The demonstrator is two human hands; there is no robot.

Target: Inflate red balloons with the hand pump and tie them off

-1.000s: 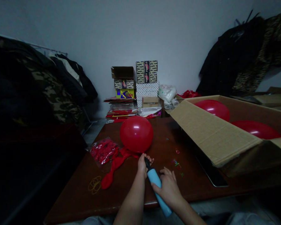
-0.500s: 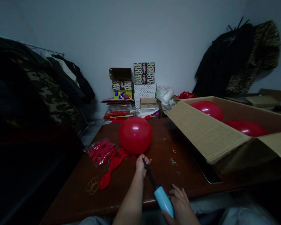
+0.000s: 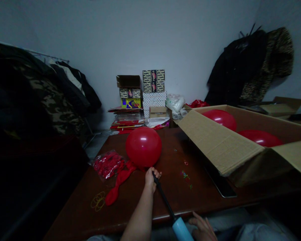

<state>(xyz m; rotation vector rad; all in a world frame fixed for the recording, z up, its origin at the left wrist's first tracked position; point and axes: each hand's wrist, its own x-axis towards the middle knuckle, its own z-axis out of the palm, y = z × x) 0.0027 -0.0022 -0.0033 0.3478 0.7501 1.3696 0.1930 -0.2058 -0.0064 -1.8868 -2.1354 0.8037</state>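
An inflated red balloon [image 3: 143, 147] rests above the wooden table, its neck hidden in my left hand [image 3: 151, 179]. That hand is closed around the balloon's neck and the black end of a hand balloon pump. From there the pump's black shaft runs down to its light blue barrel [image 3: 182, 230] at the bottom edge. My right hand [image 3: 203, 229] is at the barrel's right side and moves with it; its fingers look fairly straight, and its grip is partly cut off by the frame.
Left of the balloon lie a limp red balloon [image 3: 115, 192], a plastic bag of red balloons [image 3: 107, 164] and yellow rubber bands [image 3: 98, 201]. To the right, an open cardboard box [image 3: 220, 147] holds inflated red balloons, beside a phone [image 3: 223, 187]. Small coloured bands [image 3: 185, 175] lie between.
My right hand and the blue barrel have moved down and to the right, so more of the black shaft shows. My left hand stays at the balloon's neck. The view has shifted slightly.
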